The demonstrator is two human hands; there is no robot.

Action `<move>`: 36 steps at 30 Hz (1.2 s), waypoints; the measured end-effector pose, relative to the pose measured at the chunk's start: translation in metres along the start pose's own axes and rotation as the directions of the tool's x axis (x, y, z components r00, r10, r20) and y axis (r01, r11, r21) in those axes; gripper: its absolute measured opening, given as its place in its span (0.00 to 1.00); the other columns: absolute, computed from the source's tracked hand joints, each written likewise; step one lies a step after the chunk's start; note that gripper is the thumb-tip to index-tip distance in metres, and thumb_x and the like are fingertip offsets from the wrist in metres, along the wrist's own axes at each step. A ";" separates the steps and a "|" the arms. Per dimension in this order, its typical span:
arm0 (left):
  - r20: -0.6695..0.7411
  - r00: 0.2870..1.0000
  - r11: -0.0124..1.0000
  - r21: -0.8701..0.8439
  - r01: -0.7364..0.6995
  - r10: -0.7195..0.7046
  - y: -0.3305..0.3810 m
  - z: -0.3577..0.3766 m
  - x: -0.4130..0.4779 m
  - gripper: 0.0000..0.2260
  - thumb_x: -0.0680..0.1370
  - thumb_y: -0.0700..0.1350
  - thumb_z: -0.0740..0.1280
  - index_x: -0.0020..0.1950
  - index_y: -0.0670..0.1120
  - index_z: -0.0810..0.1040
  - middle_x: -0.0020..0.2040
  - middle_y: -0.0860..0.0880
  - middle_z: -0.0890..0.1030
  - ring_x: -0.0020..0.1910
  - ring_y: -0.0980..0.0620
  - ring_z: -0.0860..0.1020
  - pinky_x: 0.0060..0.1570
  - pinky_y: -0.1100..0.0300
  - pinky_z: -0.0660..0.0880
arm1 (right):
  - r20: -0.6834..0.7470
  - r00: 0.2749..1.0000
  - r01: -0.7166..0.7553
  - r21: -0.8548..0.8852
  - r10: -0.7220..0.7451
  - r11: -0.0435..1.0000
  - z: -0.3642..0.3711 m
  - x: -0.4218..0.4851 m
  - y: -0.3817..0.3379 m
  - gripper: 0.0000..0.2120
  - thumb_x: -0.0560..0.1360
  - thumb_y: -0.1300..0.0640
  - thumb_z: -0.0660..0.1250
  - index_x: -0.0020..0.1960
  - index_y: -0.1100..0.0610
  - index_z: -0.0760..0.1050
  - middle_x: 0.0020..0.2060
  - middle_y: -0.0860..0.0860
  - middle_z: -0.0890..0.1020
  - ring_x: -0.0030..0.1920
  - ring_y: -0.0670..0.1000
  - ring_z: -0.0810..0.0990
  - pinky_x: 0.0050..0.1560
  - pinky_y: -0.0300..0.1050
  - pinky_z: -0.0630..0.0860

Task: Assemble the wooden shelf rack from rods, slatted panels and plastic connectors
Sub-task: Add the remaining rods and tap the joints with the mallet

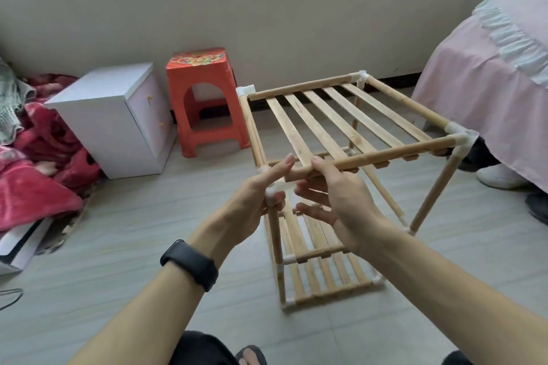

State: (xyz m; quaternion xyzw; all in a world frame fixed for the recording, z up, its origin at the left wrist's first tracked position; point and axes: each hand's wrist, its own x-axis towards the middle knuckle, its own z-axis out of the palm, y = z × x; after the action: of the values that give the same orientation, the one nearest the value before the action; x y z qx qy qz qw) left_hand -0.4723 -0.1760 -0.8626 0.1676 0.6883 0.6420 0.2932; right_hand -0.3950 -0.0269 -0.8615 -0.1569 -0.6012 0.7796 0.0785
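Note:
The wooden shelf rack [427, 195] stands on the floor with lower slatted shelves and a top slatted panel [341, 118]. The panel's near rod [382, 155] has its left end just above a white plastic corner connector [271, 194] on the near-left upright. My left hand [255, 201] grips that connector, index finger stretched up beside the rod's end. My right hand [335, 190] pinches the rod near its left end, thumb on top, other fingers spread loosely below. White connectors [462, 141] join the other top corners.
An orange plastic stool [204, 104] and a white cabinet [115, 118] stand at the wall to the left. Red bedding [32, 181] lies far left. A pink-covered bed [489, 92] is on the right, with a white shoe [498, 176] beneath it.

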 end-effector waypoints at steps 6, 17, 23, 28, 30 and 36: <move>-0.082 0.997 0.997 -0.080 0.004 -0.010 -0.005 -0.002 0.009 0.35 0.64 0.69 0.77 0.62 0.47 0.83 0.35 0.56 0.75 0.27 0.59 0.67 0.43 0.60 0.66 | -0.027 0.996 0.085 -0.046 -0.086 0.995 0.004 -0.001 0.003 0.18 0.84 0.46 0.61 0.51 0.59 0.83 0.46 0.56 0.86 0.46 0.54 0.88 0.44 0.48 0.85; -0.162 0.987 0.997 -0.079 0.010 -0.023 -0.003 0.003 0.011 0.36 0.67 0.66 0.73 0.65 0.40 0.79 0.29 0.56 0.69 0.26 0.59 0.66 0.47 0.58 0.67 | -0.045 0.994 0.103 -0.026 -0.104 0.994 0.006 0.002 0.004 0.21 0.84 0.44 0.59 0.53 0.61 0.80 0.51 0.57 0.82 0.44 0.55 0.88 0.41 0.50 0.85; -0.157 0.988 0.997 -0.077 -0.008 -0.005 -0.006 0.007 0.008 0.38 0.67 0.62 0.75 0.63 0.32 0.78 0.30 0.54 0.70 0.30 0.56 0.68 0.50 0.55 0.68 | -0.057 0.994 0.094 -0.029 -0.095 0.995 0.005 0.006 0.005 0.22 0.85 0.45 0.58 0.54 0.62 0.79 0.54 0.58 0.82 0.44 0.55 0.88 0.44 0.54 0.85; -0.195 0.979 0.991 -0.131 0.026 -0.052 -0.007 0.010 0.007 0.27 0.69 0.58 0.77 0.61 0.42 0.82 0.26 0.59 0.73 0.34 0.57 0.69 0.50 0.57 0.69 | -0.049 0.995 0.082 -0.028 -0.083 0.996 0.005 0.008 0.007 0.21 0.85 0.46 0.58 0.56 0.63 0.79 0.55 0.59 0.81 0.45 0.56 0.88 0.44 0.54 0.85; -0.194 0.980 0.989 -0.145 0.018 -0.046 -0.006 0.010 0.005 0.22 0.70 0.54 0.76 0.58 0.43 0.84 0.27 0.59 0.74 0.34 0.57 0.69 0.47 0.58 0.68 | -0.041 0.996 0.079 -0.035 -0.081 0.996 0.004 0.007 0.010 0.21 0.85 0.46 0.58 0.55 0.62 0.80 0.54 0.58 0.82 0.45 0.55 0.88 0.45 0.54 0.85; -0.244 0.969 0.998 -0.039 -0.055 0.044 -0.008 0.021 0.009 0.17 0.72 0.59 0.74 0.49 0.47 0.87 0.32 0.57 0.78 0.34 0.57 0.71 0.42 0.59 0.69 | -0.064 0.994 0.085 -0.010 -0.085 0.996 0.011 0.005 0.015 0.17 0.84 0.46 0.61 0.49 0.57 0.81 0.46 0.53 0.87 0.46 0.53 0.88 0.49 0.55 0.85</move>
State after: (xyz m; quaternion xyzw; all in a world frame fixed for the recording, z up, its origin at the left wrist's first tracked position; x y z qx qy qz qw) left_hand -0.4653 -0.1546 -0.8718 0.0980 0.6998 0.6805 0.1942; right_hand -0.4020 -0.0397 -0.8745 -0.1565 -0.6074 0.7678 0.1305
